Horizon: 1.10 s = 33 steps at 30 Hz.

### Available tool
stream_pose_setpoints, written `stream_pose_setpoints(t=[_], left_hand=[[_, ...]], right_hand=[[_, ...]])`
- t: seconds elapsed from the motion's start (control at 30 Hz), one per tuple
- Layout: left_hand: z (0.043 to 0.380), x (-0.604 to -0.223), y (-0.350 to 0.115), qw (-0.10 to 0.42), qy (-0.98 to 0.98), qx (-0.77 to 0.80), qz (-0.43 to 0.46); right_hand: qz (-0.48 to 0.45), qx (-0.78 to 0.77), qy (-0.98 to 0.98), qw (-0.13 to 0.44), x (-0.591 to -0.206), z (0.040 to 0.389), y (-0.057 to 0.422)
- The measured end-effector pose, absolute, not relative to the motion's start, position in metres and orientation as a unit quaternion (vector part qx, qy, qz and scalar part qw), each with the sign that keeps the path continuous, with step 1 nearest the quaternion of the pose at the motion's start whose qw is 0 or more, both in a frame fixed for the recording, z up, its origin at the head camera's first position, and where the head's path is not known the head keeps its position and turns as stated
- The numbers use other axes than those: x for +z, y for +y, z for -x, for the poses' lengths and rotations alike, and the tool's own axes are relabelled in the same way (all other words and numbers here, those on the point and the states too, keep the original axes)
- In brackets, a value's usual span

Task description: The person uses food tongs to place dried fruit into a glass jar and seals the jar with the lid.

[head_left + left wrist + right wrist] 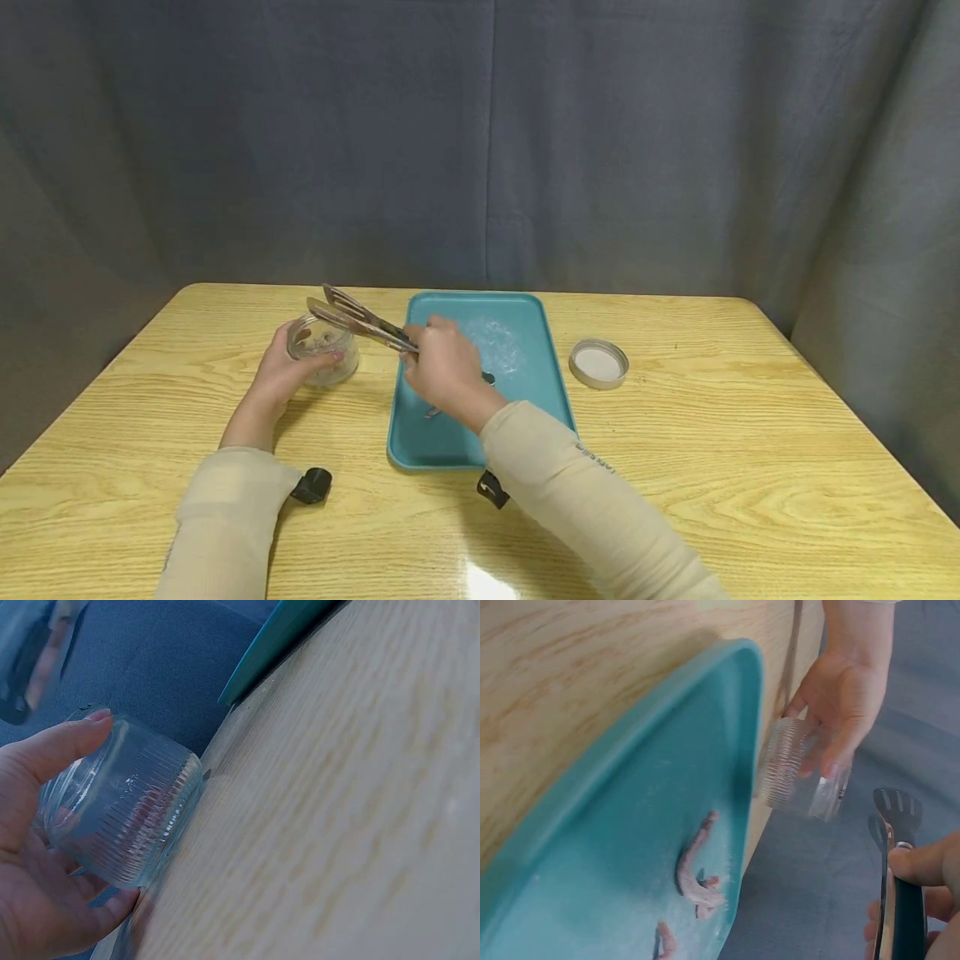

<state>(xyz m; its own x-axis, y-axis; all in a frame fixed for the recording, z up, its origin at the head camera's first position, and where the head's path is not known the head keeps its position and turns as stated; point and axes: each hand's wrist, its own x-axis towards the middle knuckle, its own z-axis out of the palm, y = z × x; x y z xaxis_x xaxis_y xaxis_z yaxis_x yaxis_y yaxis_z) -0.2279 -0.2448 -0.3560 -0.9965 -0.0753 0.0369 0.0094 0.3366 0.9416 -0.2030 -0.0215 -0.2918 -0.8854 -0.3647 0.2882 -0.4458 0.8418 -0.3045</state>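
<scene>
My left hand (288, 367) grips a clear ribbed glass jar (124, 799) standing at the left of the table, thumb on one side and fingers round the other. Small pinkish contents show through the jar's lower wall. With my right hand (446, 362) I hold metal tongs (363, 321) with slotted tips and dark green handles. The tips are a little apart, and overlap the jar's mouth in the head view; nothing shows between them. Under my right arm lies a teal tray (525, 310) with pale pink, branched pieces (697, 874) on it.
White powder (495, 343) dusts the tray's far half. Right of the tray, a round metal-rimmed lid (599, 364) lies on the wooden table (720, 433). Behind the table's far edge hangs a dark grey curtain (375, 150).
</scene>
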Motion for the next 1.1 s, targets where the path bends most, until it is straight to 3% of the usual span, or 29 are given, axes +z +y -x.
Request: stream_pose_setpoints(t=[1.1], left_hand=[[0.226, -0.355, -0.246, 0.031, -0.810, -0.586, -0.008]], right_hand=[[-0.244, 0.285, -0.907, 0.190, -0.252, 0.177, 0.025]])
